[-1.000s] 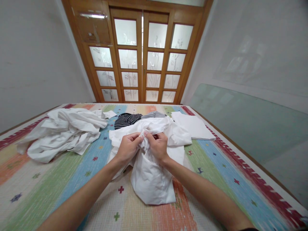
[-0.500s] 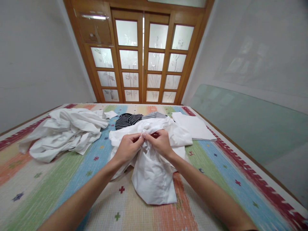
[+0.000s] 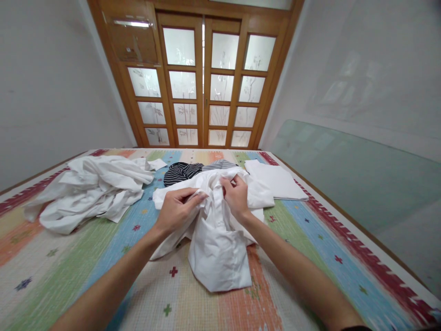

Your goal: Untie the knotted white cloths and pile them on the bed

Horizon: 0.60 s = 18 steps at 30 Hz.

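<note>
A white shirt (image 3: 220, 257) lies rumpled in front of me, one end of it spread toward my body. My left hand (image 3: 177, 209) pinches a fold of it on the left, thumb and fingers closed on the cloth. On the right, my right hand (image 3: 235, 195) grips another part between thumb and fingers, a little farther from me. Between the two hands runs a raised strip of the fabric that looks like a button placket. Buttons are too small to make out.
To the left lies a crumpled white garment (image 3: 93, 193). Behind the shirt are a black striped cloth (image 3: 181, 174) and a grey striped cloth (image 3: 220, 164). A folded white cloth (image 3: 275, 180) lies at right. All rest on a colourful striped cover (image 3: 144, 294).
My hands, close together at the middle of the shirt before, have moved apart. The right went up and to the right, the left slightly left, each with cloth in it.
</note>
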Motion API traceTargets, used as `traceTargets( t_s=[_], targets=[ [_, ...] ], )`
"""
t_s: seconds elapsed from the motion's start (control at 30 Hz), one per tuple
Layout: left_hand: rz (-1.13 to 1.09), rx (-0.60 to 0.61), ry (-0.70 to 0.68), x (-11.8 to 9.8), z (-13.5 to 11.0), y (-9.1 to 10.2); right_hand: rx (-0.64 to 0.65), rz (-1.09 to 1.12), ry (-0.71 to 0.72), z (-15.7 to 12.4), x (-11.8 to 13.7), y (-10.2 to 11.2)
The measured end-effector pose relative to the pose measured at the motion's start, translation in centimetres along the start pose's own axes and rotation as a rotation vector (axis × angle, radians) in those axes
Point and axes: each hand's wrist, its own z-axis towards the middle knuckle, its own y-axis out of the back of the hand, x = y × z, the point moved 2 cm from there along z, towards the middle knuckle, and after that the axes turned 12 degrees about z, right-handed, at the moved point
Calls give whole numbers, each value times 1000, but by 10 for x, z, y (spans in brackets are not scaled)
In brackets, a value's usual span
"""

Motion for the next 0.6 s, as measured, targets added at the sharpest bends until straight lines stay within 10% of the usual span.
traceTargets(
  t_s=[0.37, 0.6],
  targets=[
    [445, -383, -200, 0, 16, 69, -176, 203, 7, 62, 52, 32],
    [576, -260, -315, 5, 9, 47, 685, -126, -732, 14, 50, 1]
  ],
)
